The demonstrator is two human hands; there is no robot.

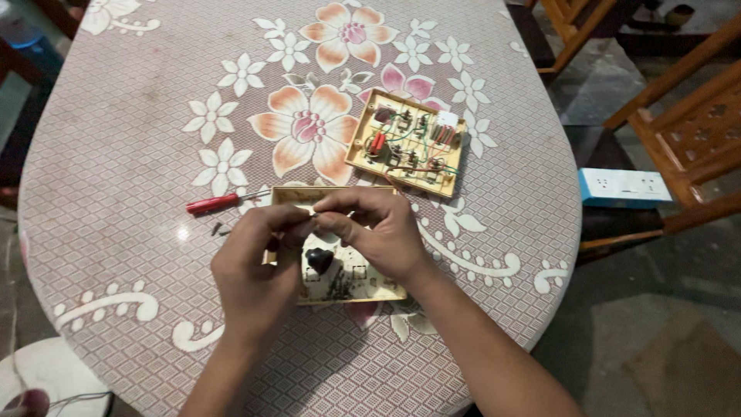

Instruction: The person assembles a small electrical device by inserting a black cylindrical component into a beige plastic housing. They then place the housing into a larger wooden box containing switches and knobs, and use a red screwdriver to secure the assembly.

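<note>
Both hands, left hand [258, 259] and right hand [374, 228], pinch something tiny, hidden, above the switchboard cover [340, 270]; cover looks light, rigid, best gripped by its edges.

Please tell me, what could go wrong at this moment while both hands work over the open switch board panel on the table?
1. The left hand and right hand pinch something too small to identify above the panel; it might drop and be lost on the patterned tablecloth.
2. Two small dark pieces, perhaps screws, lie loose near the red screwdriver; a sleeve or wrist could sweep them away.
3. The wired board lies with wires exposed, so a bump may pull them.
</note>
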